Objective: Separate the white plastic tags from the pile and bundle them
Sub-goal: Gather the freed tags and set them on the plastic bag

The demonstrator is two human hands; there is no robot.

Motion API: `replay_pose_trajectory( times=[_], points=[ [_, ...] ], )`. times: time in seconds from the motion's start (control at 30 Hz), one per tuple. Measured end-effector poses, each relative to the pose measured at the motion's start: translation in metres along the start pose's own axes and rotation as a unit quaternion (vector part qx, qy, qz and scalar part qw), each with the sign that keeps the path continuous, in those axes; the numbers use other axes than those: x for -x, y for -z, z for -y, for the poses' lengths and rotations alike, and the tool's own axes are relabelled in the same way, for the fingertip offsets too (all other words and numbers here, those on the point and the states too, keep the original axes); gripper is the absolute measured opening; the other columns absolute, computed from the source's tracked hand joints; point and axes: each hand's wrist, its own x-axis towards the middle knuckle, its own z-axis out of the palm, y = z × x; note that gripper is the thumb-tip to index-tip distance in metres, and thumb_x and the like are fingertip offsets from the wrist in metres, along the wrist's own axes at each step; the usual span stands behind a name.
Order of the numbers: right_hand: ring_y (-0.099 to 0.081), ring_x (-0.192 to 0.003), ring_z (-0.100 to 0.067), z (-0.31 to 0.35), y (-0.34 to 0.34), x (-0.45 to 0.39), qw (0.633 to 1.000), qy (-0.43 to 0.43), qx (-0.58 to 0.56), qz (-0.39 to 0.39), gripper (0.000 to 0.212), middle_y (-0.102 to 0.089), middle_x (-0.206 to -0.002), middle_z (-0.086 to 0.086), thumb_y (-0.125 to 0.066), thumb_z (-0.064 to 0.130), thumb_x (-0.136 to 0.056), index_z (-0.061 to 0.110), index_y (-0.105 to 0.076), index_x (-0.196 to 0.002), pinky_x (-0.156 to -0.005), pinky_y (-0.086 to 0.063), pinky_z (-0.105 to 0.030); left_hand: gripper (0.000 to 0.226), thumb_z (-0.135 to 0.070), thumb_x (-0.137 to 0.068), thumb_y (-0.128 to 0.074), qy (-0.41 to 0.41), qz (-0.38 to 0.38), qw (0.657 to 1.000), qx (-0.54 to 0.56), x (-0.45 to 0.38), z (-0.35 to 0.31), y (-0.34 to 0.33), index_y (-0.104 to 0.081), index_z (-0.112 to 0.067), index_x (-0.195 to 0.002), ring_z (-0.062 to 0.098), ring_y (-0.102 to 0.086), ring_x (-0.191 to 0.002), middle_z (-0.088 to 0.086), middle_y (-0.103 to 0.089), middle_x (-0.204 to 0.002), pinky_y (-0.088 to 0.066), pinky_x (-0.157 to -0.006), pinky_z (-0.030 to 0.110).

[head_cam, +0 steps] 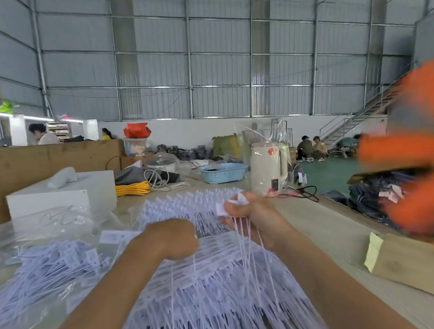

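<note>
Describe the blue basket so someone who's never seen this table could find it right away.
Look along the table's far edge, past the tag pile. The basket sits left of the white kettle. It is the only light blue, perforated container there.

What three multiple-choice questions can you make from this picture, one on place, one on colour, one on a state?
1. Where is the blue basket?
A. beside the white kettle
B. on the floor
C. on the white box

2. What colour is the coiled cord by the box?
A. green
B. yellow
C. black

3. What is the right hand doing?
A. lying flat
B. pointing
C. holding tags by their heads

Answers: 1 A, it sits left of the kettle on the table. 2 B, the coil is yellow. 3 C, tag strands hang below the fingers.
</note>
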Motion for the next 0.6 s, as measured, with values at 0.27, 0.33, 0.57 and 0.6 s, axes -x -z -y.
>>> replay_pose_trajectory(
  times=[0.27, 0.33, 0.57, 0.6],
  points=[
    [-0.061, -0.063, -0.023, -0.004, -0.002, 0.003, 0.994, 0.027, -0.002, -0.109, 0.028, -0.060, -0.096, -0.023, -0.063, -0.005, -0.085, -0.010, -0.053, -0.111, -0.048, -0.054, -0.021, 0.032, -0.020, -0.090, -0.040, 0.047, -0.110, 0.982, -0.144, 0.027, -0.008, 0.047, -0.056, -0.020, -0.117, 0.021, -0.052, -0.093, 0.001, -0.058, -0.113, -0.035, -0.069, 0.029],
    [-0.062, -0.071, -0.025, 0.004, 0.000, 0.006, 0.994, 0.030, -0.028, -0.101, 0.022, -0.062, -0.098, -0.020, -0.062, -0.005, -0.085, -0.006, -0.054, -0.105, -0.059, -0.058, -0.026, 0.025, -0.019, -0.087, -0.042, 0.032, -0.157, 0.980, -0.117, 0.031, -0.009, 0.057, -0.059, -0.021, -0.105, 0.022, -0.051, -0.090, 0.001, -0.057, -0.104, -0.035, -0.069, 0.030],
    [-0.068, -0.080, -0.026, 0.058, -0.005, 0.019, 0.982, 0.151, -0.101, -0.044, 0.022, -0.068, -0.092, -0.016, -0.063, -0.003, -0.083, 0.000, -0.056, -0.103, -0.071, -0.060, -0.031, 0.026, -0.015, -0.089, -0.053, -0.107, -0.276, 0.951, 0.092, 0.031, -0.008, 0.084, -0.052, -0.028, -0.066, 0.018, -0.049, -0.066, -0.006, -0.053, -0.067, -0.037, -0.062, 0.029],
    [-0.069, -0.076, -0.025, 0.064, -0.006, 0.021, 0.981, 0.165, -0.099, -0.035, 0.018, -0.070, -0.087, -0.015, -0.063, -0.002, -0.082, 0.002, -0.057, -0.098, -0.067, -0.060, -0.028, 0.023, -0.014, -0.089, -0.054, -0.119, -0.260, 0.948, 0.137, 0.028, -0.008, 0.081, -0.058, -0.026, -0.070, 0.017, -0.049, -0.063, -0.004, -0.055, -0.067, -0.034, -0.058, 0.027]
  ],
)
